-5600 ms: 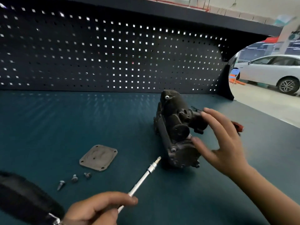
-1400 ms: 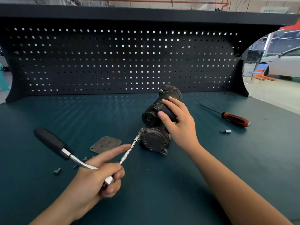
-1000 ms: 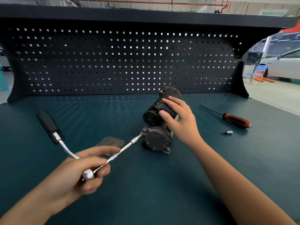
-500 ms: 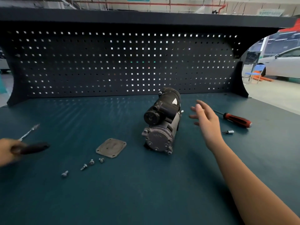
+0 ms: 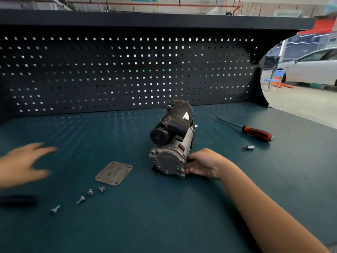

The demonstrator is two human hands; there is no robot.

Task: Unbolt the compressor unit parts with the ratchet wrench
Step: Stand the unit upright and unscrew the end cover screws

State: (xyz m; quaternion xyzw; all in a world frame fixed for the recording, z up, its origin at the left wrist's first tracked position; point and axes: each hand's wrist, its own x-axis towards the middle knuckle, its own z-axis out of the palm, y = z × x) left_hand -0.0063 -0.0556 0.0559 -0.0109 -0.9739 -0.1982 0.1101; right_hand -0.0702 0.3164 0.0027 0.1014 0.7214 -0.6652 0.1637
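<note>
Teal bench (image 5: 164, 225): right hand (image 5: 204, 164) grip holding compressor (image 5: 173, 136) end; left hand (image 5: 20, 163) grip wide, blurred; cap (image 5: 168, 162) embossing unreadable.

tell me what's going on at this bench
A person is taking apart a compressor unit. The right hand grips its near end; the left hand hovers open, blurred, holding nothing. A cover plate and four bolts lie loose on the mat. A dark handle, probably the ratchet wrench, lies at the left edge.
</note>
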